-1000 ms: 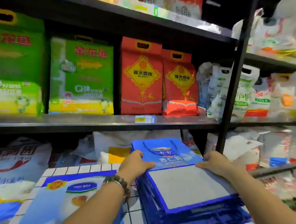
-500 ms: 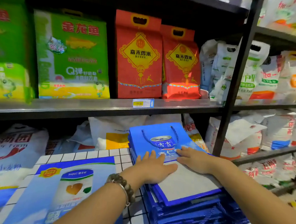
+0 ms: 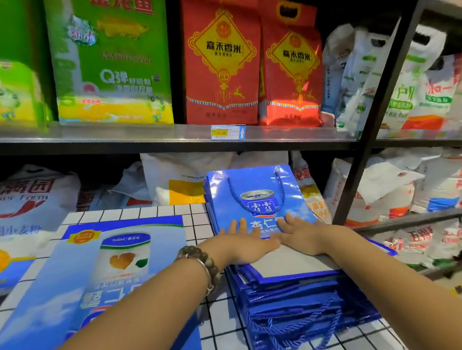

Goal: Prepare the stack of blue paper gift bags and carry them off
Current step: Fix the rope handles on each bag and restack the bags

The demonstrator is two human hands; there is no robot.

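Left hand [image 3: 242, 244] and right hand [image 3: 299, 235] press side by side, fingers straight, on top of the stack of blue paper gift bags [image 3: 292, 302]. That stack lies toward the right edge of the white tiled surface [image 3: 167, 214].

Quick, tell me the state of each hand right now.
Left hand: open, fingers straight, pressing flat on the top blue gift bag.
Right hand: open, also flat on that bag, holding nothing.
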